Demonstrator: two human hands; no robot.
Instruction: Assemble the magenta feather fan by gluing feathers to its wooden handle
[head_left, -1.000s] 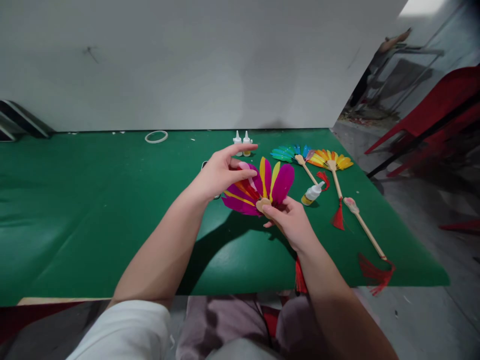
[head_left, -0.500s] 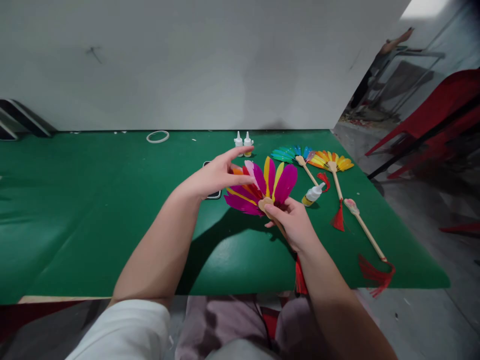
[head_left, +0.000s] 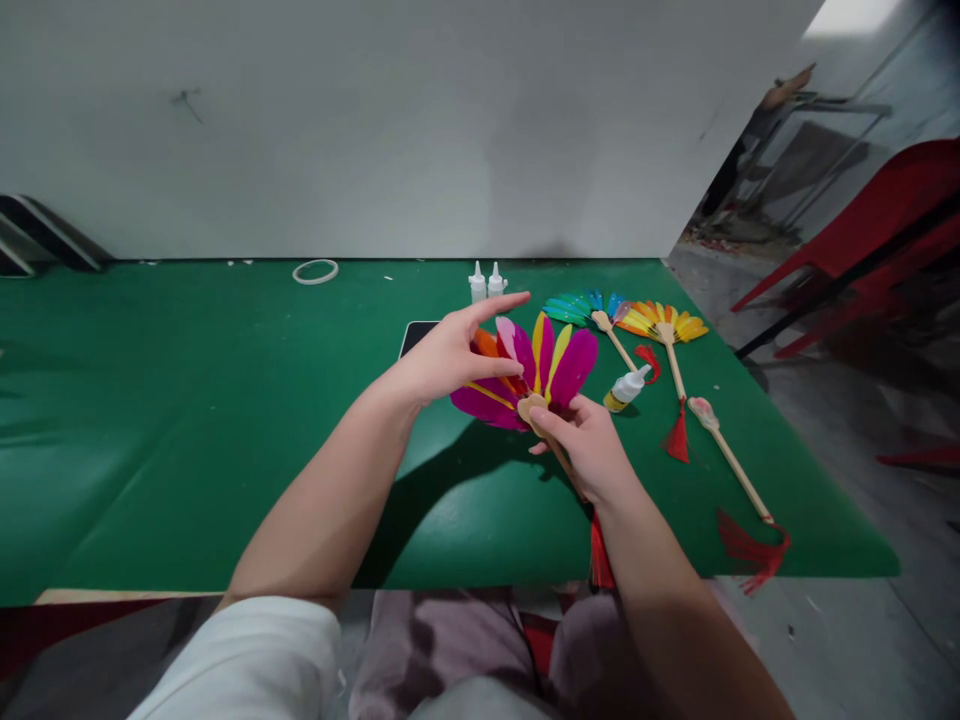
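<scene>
A small feather fan (head_left: 574,362) with magenta, yellow, orange and pink feathers is held up over the table's front half. My right hand (head_left: 589,440) is closed around its wooden handle, the thumb on the pale rounded base where the feathers meet. A red tassel hangs from the handle's lower end. My left hand (head_left: 450,355) is at the fan's left side, index finger stretched out and thumb lying across the front of the feathers. The gap between thumb and index finger is wide; its other fingers are partly hidden by the feathers.
A glue bottle (head_left: 627,388) leans to the right of the fan, and two white bottles (head_left: 487,283) stand behind. A blue-green fan (head_left: 581,307), a yellow-orange fan (head_left: 665,325) and a featherless handle (head_left: 731,460) lie rightward. A dark phone-like object (head_left: 415,336) is partly covered by my left hand.
My left hand has moved a little to the right across the feathers, uncovering more of the dark phone-like object. My right hand and the fan have barely moved.
</scene>
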